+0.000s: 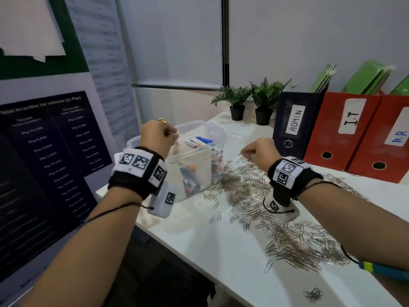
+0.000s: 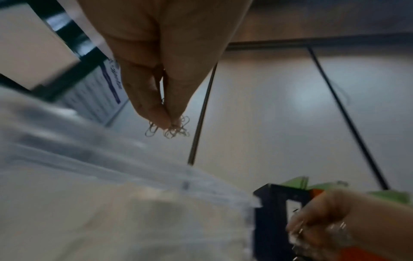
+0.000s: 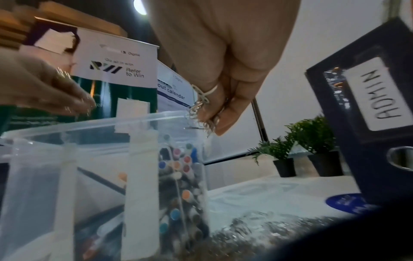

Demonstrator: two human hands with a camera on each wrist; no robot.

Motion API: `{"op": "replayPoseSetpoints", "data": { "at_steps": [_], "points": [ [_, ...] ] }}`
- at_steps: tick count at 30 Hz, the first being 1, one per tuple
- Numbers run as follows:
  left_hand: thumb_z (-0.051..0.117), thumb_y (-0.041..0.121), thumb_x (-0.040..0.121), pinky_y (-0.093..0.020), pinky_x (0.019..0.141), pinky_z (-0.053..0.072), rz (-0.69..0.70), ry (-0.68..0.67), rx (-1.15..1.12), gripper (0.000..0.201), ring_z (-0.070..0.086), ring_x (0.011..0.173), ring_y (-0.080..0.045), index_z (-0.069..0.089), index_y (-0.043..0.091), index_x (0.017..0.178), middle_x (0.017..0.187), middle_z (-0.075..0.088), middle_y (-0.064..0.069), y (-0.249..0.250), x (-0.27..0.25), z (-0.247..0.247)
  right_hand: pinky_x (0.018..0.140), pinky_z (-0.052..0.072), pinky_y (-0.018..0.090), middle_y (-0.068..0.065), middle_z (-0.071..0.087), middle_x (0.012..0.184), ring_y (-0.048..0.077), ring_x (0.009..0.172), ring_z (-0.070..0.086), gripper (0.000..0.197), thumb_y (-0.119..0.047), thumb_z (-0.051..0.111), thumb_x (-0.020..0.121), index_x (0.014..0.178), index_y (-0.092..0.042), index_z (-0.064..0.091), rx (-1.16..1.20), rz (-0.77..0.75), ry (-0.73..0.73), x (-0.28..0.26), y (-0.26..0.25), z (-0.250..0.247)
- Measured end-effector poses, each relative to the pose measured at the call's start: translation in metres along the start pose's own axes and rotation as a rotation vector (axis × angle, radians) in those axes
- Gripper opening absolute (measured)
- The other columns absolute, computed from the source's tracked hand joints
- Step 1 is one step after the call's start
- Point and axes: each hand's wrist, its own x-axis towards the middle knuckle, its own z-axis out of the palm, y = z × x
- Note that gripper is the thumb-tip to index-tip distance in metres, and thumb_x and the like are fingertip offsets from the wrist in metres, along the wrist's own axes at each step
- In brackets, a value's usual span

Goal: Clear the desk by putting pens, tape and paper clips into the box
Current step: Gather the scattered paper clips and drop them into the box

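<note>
I work over the white tabletop [image 1: 199,247], where a broad scatter of loose silver wire paper clips [image 1: 294,238] runs from beside the box out toward my right forearm, so most of this part of the job is undone. The clear plastic storage box [image 1: 194,171] stands at the tabletop's left end, open-topped, with coloured-cap marker pens [image 3: 178,169] already stacked in the compartment nearest the clips; I cannot tell which compartment is meant for clips. My left hand [image 1: 156,138] hangs above the box's left half, thumb and fingertips [image 2: 164,121] pressed together on a small cluster of clips [image 2: 172,129] that dangles below them. My right hand [image 1: 262,152] is above the heap just right of the box, fingers bunched around its own tangle of clips [image 3: 201,116], level with the rim in the right wrist view. To do this step well, I judge the left hand should come lower inside the walls before the fingers part, since light clips released from high up could bounce off the rim or land among the pens. The right hand should cross over the near wall with its bunch kept tight, because hooked clips trail and drop strays. Small pinches are slow; sweeping the heap toward the box edge and scooping larger handfuls would likely serve better. The dark blue lever-arch binder labelled ADMIN [image 1: 295,122] stands close behind, so I keep the right wrist clear of it.
</note>
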Motion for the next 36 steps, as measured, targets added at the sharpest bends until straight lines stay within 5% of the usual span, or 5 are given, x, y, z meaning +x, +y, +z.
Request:
{"op": "replayPoseSetpoints", "data": {
  "at_steps": [6, 11, 20, 28, 36],
  "points": [
    [0.067, 0.007, 0.081, -0.027, 0.092, 0.047, -0.068, -0.16, 0.275, 0.016, 0.064, 0.098, -0.027, 0.074, 0.005, 0.095, 0.098, 0.072, -0.013, -0.054, -0.002, -0.008, 0.095, 0.048, 0.029, 0.023, 0.07, 0.103, 0.031, 0.099, 0.066, 0.02, 0.003, 0.058, 0.086, 0.102, 0.005, 0.071, 0.091, -0.135, 0.035, 0.01, -0.049, 0.007],
    [0.062, -0.002, 0.077, -0.023, 0.092, 0.046, -0.091, -0.296, 0.2, 0.038, 0.064, 0.099, -0.022, 0.068, 0.014, 0.112, 0.104, 0.07, -0.006, -0.066, 0.006, -0.009, 0.091, 0.05, 0.023, 0.021, 0.071, 0.103, 0.026, 0.096, 0.068, 0.021, 0.001, 0.064, 0.084, 0.104, 0.004, 0.07, 0.264, -0.182, 0.076, 0.022, -0.104, 0.021],
    [0.044, -0.01, 0.086, -0.043, 0.094, 0.048, -0.135, -0.088, 0.017, 0.082, 0.059, 0.107, -0.028, 0.006, 0.025, 0.15, 0.135, 0.049, -0.011, -0.078, -0.009, -0.003, 0.093, 0.05, 0.033, 0.012, 0.07, 0.099, 0.024, 0.093, 0.065, 0.029, -0.007, 0.066, 0.084, 0.113, -0.004, 0.066, 0.165, -0.193, -0.155, 0.04, -0.173, 0.076],
    [0.05, -0.008, 0.08, -0.047, 0.09, 0.049, -0.139, -0.022, -0.016, 0.086, 0.061, 0.092, -0.03, 0.016, 0.032, 0.148, 0.119, 0.058, -0.006, -0.08, -0.003, 0.003, 0.103, 0.044, 0.031, 0.014, 0.062, 0.124, 0.025, 0.116, 0.058, 0.064, -0.021, 0.074, 0.079, 0.135, -0.004, 0.048, 0.051, -0.2, -0.304, 0.045, -0.172, 0.087],
    [0.032, -0.015, 0.086, -0.023, 0.096, 0.035, -0.143, -0.02, -0.119, 0.078, 0.049, 0.121, -0.019, 0.012, 0.028, 0.149, 0.134, 0.05, -0.011, -0.078, -0.015, 0.001, 0.1, 0.044, 0.027, 0.01, 0.068, 0.114, 0.02, 0.109, 0.062, 0.03, -0.015, 0.066, 0.086, 0.114, -0.006, 0.068, -0.051, -0.283, -0.329, 0.043, -0.173, 0.088]
  ]
}}
